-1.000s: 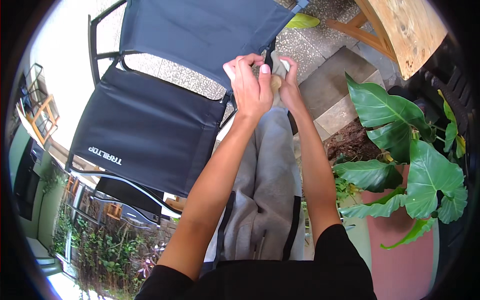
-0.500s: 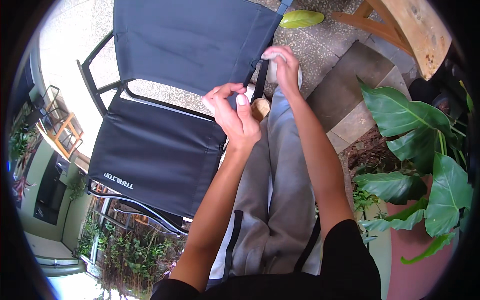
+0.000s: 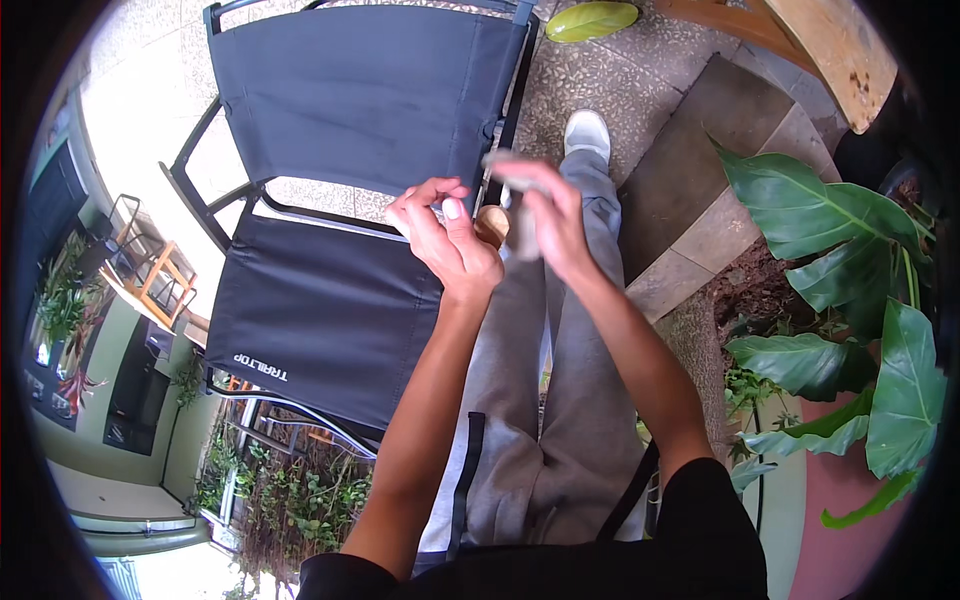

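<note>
A black folding chair (image 3: 330, 300) with fabric back and seat stands on the left, turned sideways to me. The round wooden end of its armrest (image 3: 492, 225) shows between my hands. My left hand (image 3: 445, 240) hovers over the seat's near edge, fingers curled and thumb raised; whatever lies inside the curl is hidden. Close to the armrest on its right, my right hand (image 3: 560, 220) grips a whitish cloth (image 3: 522, 235), smeared by motion and partly hanging below the fingers.
Behind on the right are a wooden table or bench (image 3: 835, 60) and a stone step (image 3: 710, 140). A large-leaved plant (image 3: 830, 220) grows at the right. One yellow-green leaf (image 3: 592, 20) lies on the speckled floor. More wooden furniture (image 3: 150, 275) stands far left.
My right hand has come down and toward me with the cloth, away from the chair's back frame. My left hand stays curled, slightly farther left. The view has shifted, showing more of the backrest.
</note>
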Demonstrator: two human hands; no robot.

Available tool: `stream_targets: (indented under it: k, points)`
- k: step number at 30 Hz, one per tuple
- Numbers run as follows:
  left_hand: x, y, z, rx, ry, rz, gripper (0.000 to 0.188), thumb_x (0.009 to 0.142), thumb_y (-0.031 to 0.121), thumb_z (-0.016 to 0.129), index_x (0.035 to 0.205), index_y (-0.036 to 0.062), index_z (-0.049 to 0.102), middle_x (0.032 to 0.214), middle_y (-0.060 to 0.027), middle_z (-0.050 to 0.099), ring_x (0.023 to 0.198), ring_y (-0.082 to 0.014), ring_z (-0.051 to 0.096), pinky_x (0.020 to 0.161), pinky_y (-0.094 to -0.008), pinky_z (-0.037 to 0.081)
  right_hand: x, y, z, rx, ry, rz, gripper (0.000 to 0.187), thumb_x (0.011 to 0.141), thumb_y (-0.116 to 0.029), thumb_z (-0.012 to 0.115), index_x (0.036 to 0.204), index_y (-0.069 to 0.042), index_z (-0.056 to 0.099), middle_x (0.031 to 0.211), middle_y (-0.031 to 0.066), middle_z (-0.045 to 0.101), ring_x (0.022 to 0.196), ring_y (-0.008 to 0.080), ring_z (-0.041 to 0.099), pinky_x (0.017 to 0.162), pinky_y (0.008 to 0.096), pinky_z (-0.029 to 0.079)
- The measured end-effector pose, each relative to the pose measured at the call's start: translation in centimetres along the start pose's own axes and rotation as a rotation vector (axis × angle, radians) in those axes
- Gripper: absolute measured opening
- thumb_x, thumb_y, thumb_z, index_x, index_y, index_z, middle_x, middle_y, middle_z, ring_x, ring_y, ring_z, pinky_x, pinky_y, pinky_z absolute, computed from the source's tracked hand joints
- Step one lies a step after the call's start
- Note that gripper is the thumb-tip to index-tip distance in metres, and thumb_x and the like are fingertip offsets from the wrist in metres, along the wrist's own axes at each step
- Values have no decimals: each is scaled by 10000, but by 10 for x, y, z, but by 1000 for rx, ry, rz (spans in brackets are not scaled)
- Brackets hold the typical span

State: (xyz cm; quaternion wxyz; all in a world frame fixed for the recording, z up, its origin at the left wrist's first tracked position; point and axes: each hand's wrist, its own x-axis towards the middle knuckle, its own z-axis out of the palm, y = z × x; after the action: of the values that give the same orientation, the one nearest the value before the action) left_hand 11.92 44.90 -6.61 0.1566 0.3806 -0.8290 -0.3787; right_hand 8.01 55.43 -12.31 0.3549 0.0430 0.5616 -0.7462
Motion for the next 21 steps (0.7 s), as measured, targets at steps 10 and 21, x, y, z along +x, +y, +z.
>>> stream_targets:
  k: [10, 21]
  points:
    - [1, -1, 4, -13, -25, 9, 345, 1007, 283, 403, 995, -29, 548, 964, -144, 549, 872, -227, 518, 827, -368, 403, 57, 51, -21, -258, 82, -255, 378, 795, 41, 439, 1037, -3, 727, 1076, 110, 698, 1002, 212, 604, 922, 315, 470]
    - [3, -1, 4, -58, -4, -15, 392, 1018, 333, 379, 1004, -23, 543, 940, -155, 542, 835, -232, 522, 800, -371, 407, 89, 84, -15, -113, 334, -10, 446, 867, 35, 430, 1228, -52, 677, 1141, 100, 704, 913, 163, 633, 836, 293, 497]
